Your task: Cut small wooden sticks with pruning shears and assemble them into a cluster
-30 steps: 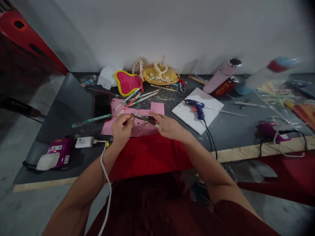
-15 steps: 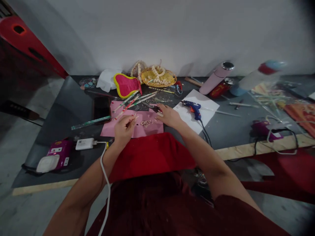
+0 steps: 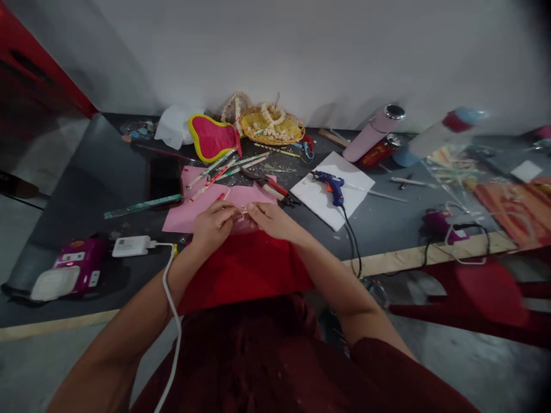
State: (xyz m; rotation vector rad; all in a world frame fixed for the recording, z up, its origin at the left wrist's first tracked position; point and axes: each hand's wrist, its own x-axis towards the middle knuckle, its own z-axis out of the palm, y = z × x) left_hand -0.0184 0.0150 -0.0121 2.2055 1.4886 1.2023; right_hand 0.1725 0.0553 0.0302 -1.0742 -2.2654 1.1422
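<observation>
My left hand (image 3: pixel 212 227) and my right hand (image 3: pixel 272 221) meet over the pink paper (image 3: pixel 177 217), fingertips pinched together. Between them shows a small pale piece (image 3: pixel 243 211), too small to name exactly. My hands hide the part of the paper under them. Just beyond my right hand lies a pair of cutting pliers (image 3: pixel 278 189) with red and black handles, touched by neither hand. Several printed paper strips (image 3: pixel 210 182) lie across the paper's far side.
A blue glue gun (image 3: pixel 330 184) rests on a white sheet (image 3: pixel 331 215) at the right. Behind are a yellow basket (image 3: pixel 253 136) of pale pieces and a pink heart-shaped item (image 3: pixel 213 137). A phone (image 3: pixel 165 180), a white charger (image 3: pixel 131 246) and a pink flask (image 3: pixel 374 133) stand or lie around.
My right hand has left the pliers and moved left and nearer to me, joining my left hand. The pile of small pale pieces is now covered by my hands. The view has shifted slightly.
</observation>
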